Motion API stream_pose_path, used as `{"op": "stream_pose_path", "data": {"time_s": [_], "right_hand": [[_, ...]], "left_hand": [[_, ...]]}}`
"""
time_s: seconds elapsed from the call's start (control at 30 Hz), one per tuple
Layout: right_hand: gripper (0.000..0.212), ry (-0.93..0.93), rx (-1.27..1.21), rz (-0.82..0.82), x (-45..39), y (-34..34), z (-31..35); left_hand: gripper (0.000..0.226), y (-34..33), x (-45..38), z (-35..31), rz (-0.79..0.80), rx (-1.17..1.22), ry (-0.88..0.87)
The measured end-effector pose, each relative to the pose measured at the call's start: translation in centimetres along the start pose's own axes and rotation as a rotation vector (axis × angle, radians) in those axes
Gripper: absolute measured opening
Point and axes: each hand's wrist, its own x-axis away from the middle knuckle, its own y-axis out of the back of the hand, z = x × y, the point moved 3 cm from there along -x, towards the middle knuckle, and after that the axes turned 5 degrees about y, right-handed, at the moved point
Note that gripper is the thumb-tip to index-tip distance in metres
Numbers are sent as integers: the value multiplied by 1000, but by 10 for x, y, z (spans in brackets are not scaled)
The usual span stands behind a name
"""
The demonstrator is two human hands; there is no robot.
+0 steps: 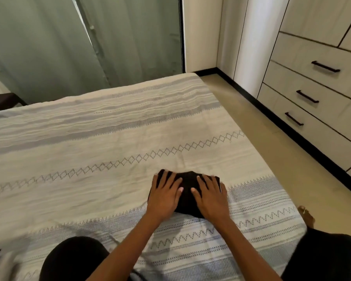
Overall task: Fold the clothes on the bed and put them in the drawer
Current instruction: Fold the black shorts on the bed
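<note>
A small black folded garment point(187, 196) lies on the bed point(109, 142) near its right front part. My left hand point(165, 192) presses flat on the garment's left half, fingers spread and straight. On its right half my right hand point(210, 194) lies flat in the same way. Both hands cover most of the cloth. The drawers point(312, 94) with dark bar handles stand shut in the cabinet at the right, across a strip of floor.
The bedspread is pale with grey woven stripes and diamond patterns. Grey-green curtains point(69, 47) hang behind the bed. A tan floor strip point(282, 151) runs between bed and cabinet. My knee point(73, 258) rests on the bed, and a bare foot point(307, 217) shows at right.
</note>
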Motion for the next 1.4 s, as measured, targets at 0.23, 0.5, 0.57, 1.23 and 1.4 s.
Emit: {"op": "stream_pose_path", "data": {"time_s": [0.23,0.5,0.57,1.23,1.4], "right_hand": [[72,15,33,184,5,-36,-24],[82,178,-96,-28,26,-15,-23],[82,246,-103,-55,41,-13,-28],[21,-27,-532,-125,4,49,2],[31,-11,-817,-57,-45,52,115]], "left_hand": [[52,-33,-2,53,384,410,146],[55,0,13,42,96,335,330],[48,13,27,33,-79,129,62],[51,58,8,72,178,247,156],[55,151,59,147,28,337,368]]}}
